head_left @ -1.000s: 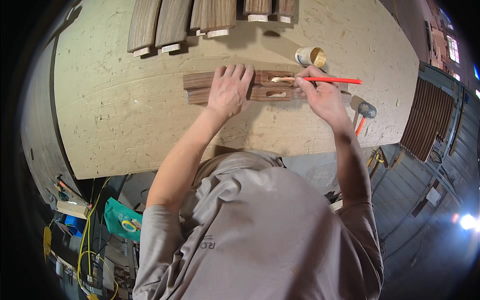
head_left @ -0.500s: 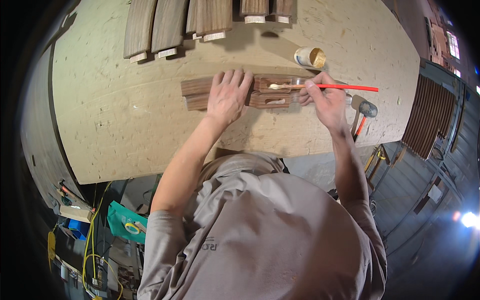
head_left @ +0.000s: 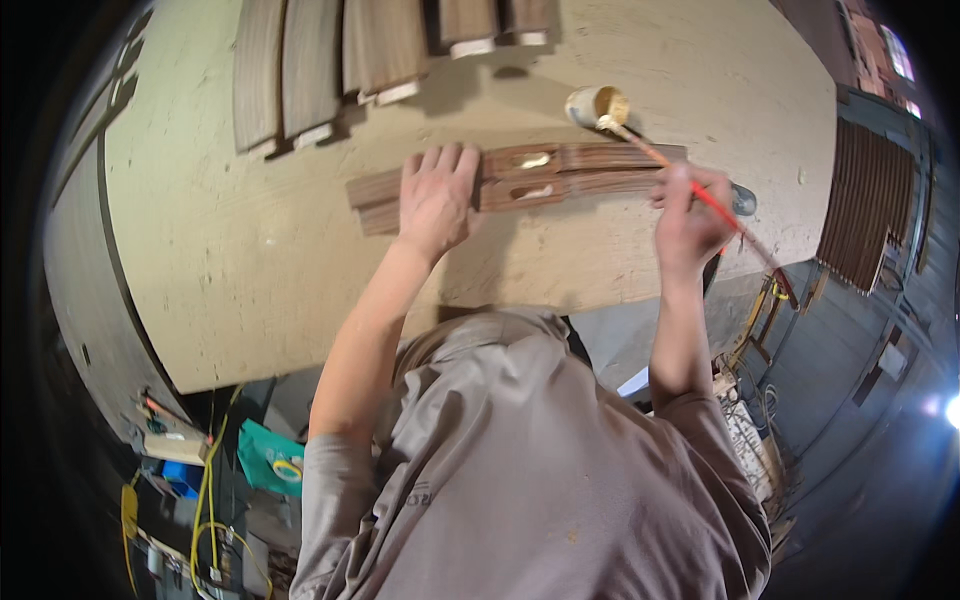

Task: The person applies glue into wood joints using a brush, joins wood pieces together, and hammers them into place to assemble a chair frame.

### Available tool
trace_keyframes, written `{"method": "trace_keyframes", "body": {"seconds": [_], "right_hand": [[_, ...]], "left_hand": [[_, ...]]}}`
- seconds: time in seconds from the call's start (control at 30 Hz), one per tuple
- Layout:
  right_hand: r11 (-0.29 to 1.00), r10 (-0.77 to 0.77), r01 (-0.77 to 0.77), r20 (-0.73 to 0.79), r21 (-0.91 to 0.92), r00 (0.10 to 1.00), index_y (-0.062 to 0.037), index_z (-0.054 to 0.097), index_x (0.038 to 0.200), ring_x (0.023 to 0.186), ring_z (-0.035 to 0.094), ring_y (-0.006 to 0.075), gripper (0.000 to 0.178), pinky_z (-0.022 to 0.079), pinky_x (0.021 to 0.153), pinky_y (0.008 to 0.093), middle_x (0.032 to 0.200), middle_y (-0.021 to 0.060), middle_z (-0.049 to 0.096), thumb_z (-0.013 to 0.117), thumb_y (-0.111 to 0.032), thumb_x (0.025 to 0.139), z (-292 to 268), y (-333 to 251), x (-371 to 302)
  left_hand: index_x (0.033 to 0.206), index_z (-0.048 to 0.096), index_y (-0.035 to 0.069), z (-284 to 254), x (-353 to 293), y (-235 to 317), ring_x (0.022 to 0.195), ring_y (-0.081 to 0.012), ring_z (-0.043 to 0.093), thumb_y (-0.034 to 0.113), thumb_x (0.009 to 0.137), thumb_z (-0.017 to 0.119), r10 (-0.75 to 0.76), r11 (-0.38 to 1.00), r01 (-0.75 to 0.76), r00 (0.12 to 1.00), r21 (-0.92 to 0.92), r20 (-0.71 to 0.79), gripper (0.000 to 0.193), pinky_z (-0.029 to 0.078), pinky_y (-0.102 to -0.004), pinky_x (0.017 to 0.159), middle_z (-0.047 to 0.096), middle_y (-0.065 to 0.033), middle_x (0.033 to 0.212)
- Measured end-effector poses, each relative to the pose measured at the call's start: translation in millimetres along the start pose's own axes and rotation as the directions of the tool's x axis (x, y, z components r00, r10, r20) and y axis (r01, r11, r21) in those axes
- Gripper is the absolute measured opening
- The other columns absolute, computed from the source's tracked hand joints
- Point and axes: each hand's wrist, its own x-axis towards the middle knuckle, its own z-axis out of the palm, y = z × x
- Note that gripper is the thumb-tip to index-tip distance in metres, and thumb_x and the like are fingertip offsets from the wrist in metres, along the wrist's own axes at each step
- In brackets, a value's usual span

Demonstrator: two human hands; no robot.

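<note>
**Brush at the pot, palm on the wood**

Far left on the pale bench [head_left: 250, 270]: curved dark slats [head_left: 300, 70], lying idle. Further right, left hand [head_left: 437, 200] spread open, palm pressed flat on the paired dark wooden strips [head_left: 590, 170]. Strips lying with long axis left to right, straight ahead of both hands, the left one touching, the right just beside; two pale slots, possibly wet with glue. Right hand [head_left: 690, 215] closed around a red-handled brush [head_left: 700, 190], bristles dipped in a small pot [head_left: 595, 103] beyond the strips.
</note>
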Motion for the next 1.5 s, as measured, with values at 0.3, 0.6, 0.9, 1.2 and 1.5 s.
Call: {"method": "trace_keyframes", "body": {"seconds": [0.3,0.6,0.9,1.2,1.5], "right_hand": [[0.984,0.067,-0.066,-0.001,-0.163,0.998,-0.0024,0.061,0.079,0.053,0.057,0.0238,0.016,0.046,0.054,0.0346,0.061,0.0104,0.06,0.066,-0.016,0.086,47,83,34],[0.847,0.437,-0.393,-0.05,0.358,0.898,0.0002,0.054,0.08,0.049,0.059,0.0105,0.022,0.045,0.046,0.0231,0.068,0.0084,0.067,0.059,-0.016,0.094,24,73,37],[0.351,0.714,-0.568,0.18,0.744,0.677,-0.0028,0.053,0.082,0.051,0.054,0.0154,0.015,0.037,0.041,0.0251,0.067,0.0095,0.058,0.053,-0.013,0.094,31,106,32],[0.248,0.632,-0.636,0.376,0.73,0.678,-0.0065,0.053,0.089,0.055,0.05,0.0153,0.013,0.034,0.046,0.0261,0.07,0.0075,0.056,0.057,-0.018,0.094,-1,48,-32],[0.583,0.434,-0.562,0.361,0.586,0.826,-0.0024,0.055,0.087,0.057,0.057,0.0131,0.014,0.045,0.049,0.0249,0.072,0.0085,0.062,0.059,-0.013,0.093,17,27,-50]], "left_hand": [[0.123,0.049,0.007,11,0,6,0.112,-0.0292,0.05,0.009,0.055,0.071,-0.042,0.992,0.041,0.999,0.119,0.009,0.071,0.036,-0.0421,0.097,0.055,-0.0116,0.119],[0.119,0.05,0.004,9,0,8,0.11,-0.0301,0.052,0.007,0.053,0.069,-0.035,0.99,0.036,0.999,0.135,-0.01,0.068,0.036,-0.0422,0.096,0.055,-0.012,0.12],[0.122,0.05,0.004,13,-3,3,0.108,-0.0311,0.053,0.017,0.059,0.072,-0.009,0.993,0.015,0.999,0.12,-0.051,0.068,0.037,-0.0431,0.097,0.058,-0.013,0.115],[0.119,0.049,0.01,14,-8,0,0.108,-0.0271,0.053,0.021,0.062,0.075,-0.011,0.995,0.016,0.999,0.101,-0.048,0.063,0.038,-0.0425,0.096,0.058,-0.0083,0.113],[0.112,0.048,0.012,13,-10,-3,0.108,-0.0244,0.053,0.022,0.061,0.078,0.009,0.994,-0.004,0.999,0.108,-0.048,0.06,0.038,-0.0403,0.095,0.057,-0.0056,0.109]]}}
